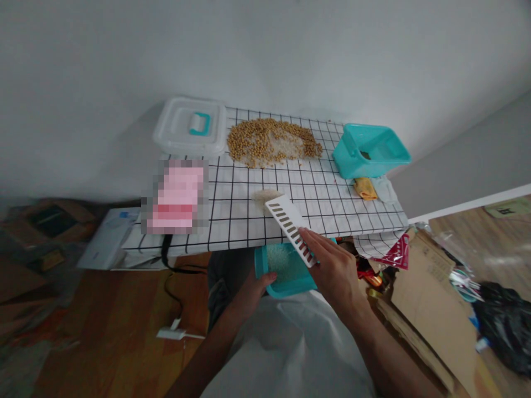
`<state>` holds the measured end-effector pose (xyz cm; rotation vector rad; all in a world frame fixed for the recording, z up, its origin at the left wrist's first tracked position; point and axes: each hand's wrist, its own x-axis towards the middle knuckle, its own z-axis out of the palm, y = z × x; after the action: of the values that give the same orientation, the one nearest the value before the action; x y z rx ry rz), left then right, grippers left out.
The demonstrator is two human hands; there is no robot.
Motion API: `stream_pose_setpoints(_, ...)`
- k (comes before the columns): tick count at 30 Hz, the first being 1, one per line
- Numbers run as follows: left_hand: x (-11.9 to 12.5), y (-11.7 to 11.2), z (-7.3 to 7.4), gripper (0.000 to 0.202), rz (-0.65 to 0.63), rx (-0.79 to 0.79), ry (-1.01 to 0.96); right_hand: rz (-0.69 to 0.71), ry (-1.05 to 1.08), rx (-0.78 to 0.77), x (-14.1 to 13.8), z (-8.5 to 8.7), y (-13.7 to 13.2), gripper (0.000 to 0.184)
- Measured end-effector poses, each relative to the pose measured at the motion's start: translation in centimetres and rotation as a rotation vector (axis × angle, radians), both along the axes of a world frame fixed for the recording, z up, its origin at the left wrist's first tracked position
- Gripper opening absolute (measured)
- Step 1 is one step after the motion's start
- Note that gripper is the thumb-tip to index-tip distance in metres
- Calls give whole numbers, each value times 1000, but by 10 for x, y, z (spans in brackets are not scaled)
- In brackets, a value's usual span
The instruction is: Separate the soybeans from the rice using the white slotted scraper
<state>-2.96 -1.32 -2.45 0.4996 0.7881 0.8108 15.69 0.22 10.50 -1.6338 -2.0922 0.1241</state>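
My left hand [257,284] is closed on the rim of a teal plastic bin [290,287], held below the table's front edge. Pale grains that look like rice lie inside it. In the grip of my right hand [334,262] is a white slotted plastic panel [289,220], tilted above the bin, its far end over the tabletop. Just beyond that end is a small heap of pale grains [265,194]. Farther back spreads a pile of tan soybean-like beans [253,138], with pale grains mixed in on its right part.
A clear lidded box [174,130] stands at the back left of the grid-patterned table [232,215], behind a blurred pink item [180,193]. Another teal bin [346,157] sits at the right, beside a yellow cloth [365,189]. Cardboard [423,287] lies on the floor at right.
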Motion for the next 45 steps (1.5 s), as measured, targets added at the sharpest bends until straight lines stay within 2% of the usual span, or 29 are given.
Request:
stream_pose_setpoints(4,-1,0,4,65,6,-19,-66,-43,0,37,-11,-3,-1,43)
stream_pose_setpoints(8,-1,0,4,67,3,-26,-47,-89,36,44,-16,-6,-3,47)
stream_pose_setpoints(12,-2,-1,-5,63,10,-15,-22,-194,53,77,-5,4,3,38)
stream_pose_setpoints(14,-4,-1,-9,59,7,6,-5,-187,53,109,7,13,16,34)
stream_pose_setpoints(17,-7,0,-8,64,17,13,65,-59,113,107,27,22,52,33)
stream_pose_setpoints(19,-8,1,-3,71,14,-12,68,58,161,73,37,22,82,32)
stream_pose_setpoints(22,-8,2,8,68,-6,-49,-20,231,195,-3,43,13,121,32)
stream_pose_setpoints(25,-6,0,16,66,43,-72,-42,370,172,-78,44,0,139,38)
stream_pose_setpoints(29,-5,-1,17,69,63,-78,-36,430,153,-94,47,-11,133,49)
stream_pose_setpoints(33,-10,-1,8,71,20,-80,-47,477,141,-85,52,-13,117,55)
stream_pose_setpoints(37,-15,-1,-3,62,9,-39,-17,434,143,-98,52,-10,98,60)
stream_pose_setpoints(40,-18,-1,-6,62,-17,-40,-34,390,138,-104,48,-7,82,62)
stream_pose_setpoints(45,-21,1,-8,67,10,-23,-6,316,129,-85,36,-7,58,50)
